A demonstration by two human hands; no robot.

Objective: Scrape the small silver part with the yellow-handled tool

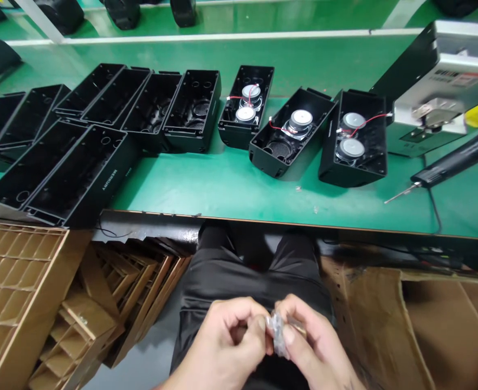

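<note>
Over my lap, a small crumpled piece of clear plastic wrap [278, 335] is pinched between my two hands. The thumb and fingers of my left hand [237, 338] close on its left side. My right hand [312, 341] grips the other side, with something brownish, too small to name, showing among the fingers. Both hands are below the edge of the green bench. Nearest on the bench stand open black speaker boxes: one box [245, 108] and the rightmost box [353, 176] each hold two round speakers with red wires. The tilted box [291, 132] between them holds one speaker.
Several black boxes [80, 173] without speakers crowd the left of the green bench [206, 189]. At right are an electric screwdriver [454, 160] and a silver machine [450, 70]. Cardboard dividers [15, 281] stand at lower left, a cardboard box [409, 319] at lower right.
</note>
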